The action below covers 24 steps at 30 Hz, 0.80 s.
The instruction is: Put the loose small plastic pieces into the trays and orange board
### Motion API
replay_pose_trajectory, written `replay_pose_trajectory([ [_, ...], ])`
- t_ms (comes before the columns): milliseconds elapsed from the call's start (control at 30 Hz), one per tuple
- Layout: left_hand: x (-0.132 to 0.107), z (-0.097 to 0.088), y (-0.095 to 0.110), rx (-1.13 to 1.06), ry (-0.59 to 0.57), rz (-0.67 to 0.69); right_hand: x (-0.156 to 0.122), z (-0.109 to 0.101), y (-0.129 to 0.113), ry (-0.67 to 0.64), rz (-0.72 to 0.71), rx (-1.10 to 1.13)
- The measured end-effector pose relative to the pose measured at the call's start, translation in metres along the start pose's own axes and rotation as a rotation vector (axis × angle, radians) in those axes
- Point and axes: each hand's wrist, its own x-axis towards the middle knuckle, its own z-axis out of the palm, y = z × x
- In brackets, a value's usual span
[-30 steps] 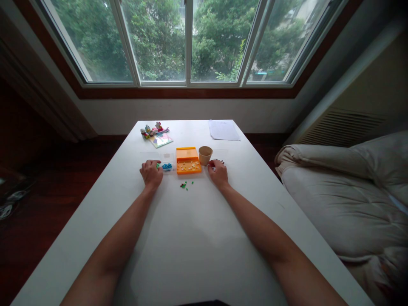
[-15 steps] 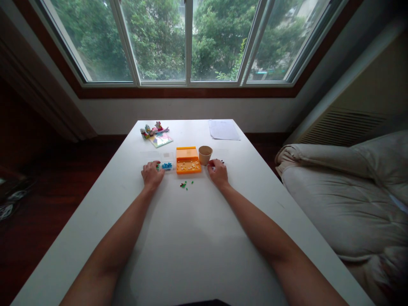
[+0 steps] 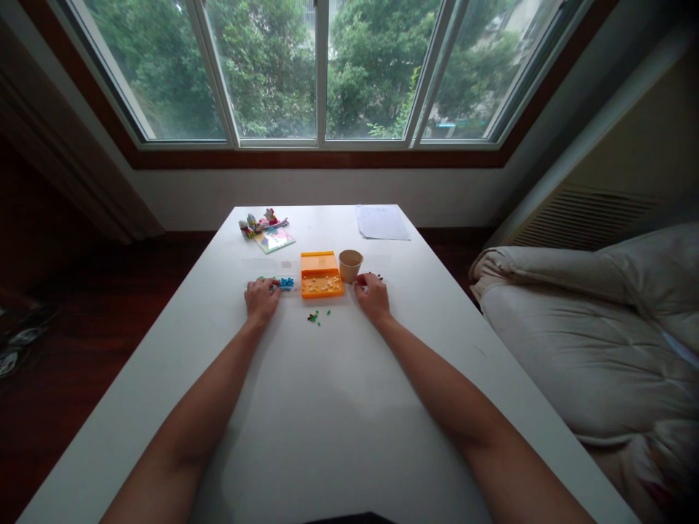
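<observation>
My left hand [image 3: 261,299] rests palm down on the white table [image 3: 328,407], fingers curled beside a small pile of blue and green pieces [image 3: 285,282]. My right hand [image 3: 373,296] lies to the right of an orange tray [image 3: 322,275] that holds small pale pieces. Its fingers are curled near a few dark bits [image 3: 376,276]; what they hold, if anything, is hidden. A brown paper cup [image 3: 350,265] stands just beyond my right hand. A few loose green and dark pieces [image 3: 317,316] lie between my hands.
Small toy figures and a colourful booklet [image 3: 267,230] sit at the far left of the table, and a sheet of paper [image 3: 381,222] at the far right. A padded sofa [image 3: 601,327] stands close to the table's right edge. A window fills the wall ahead.
My left hand has slid slightly back toward me, uncovering more of the blue and green pieces. My right hand has barely moved.
</observation>
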Motion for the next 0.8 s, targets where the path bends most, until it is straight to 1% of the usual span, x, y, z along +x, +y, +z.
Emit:
replay_pose_trajectory([
  [200, -0.0018, -0.0024, 0.0024, 0.006, 0.022, 0.007, 0.0, -0.001, -0.0004, -0.01, -0.002, -0.002],
  [433, -0.0019, -0.006, 0.0086, 0.041, 0.021, -0.014, 0.0006, -0.0013, -0.0013, -0.005, 0.003, -0.003],
  [800, -0.0019, -0.0041, 0.0094, 0.018, 0.046, 0.008, 0.0007, -0.0013, -0.0006, -0.002, 0.005, 0.012],
])
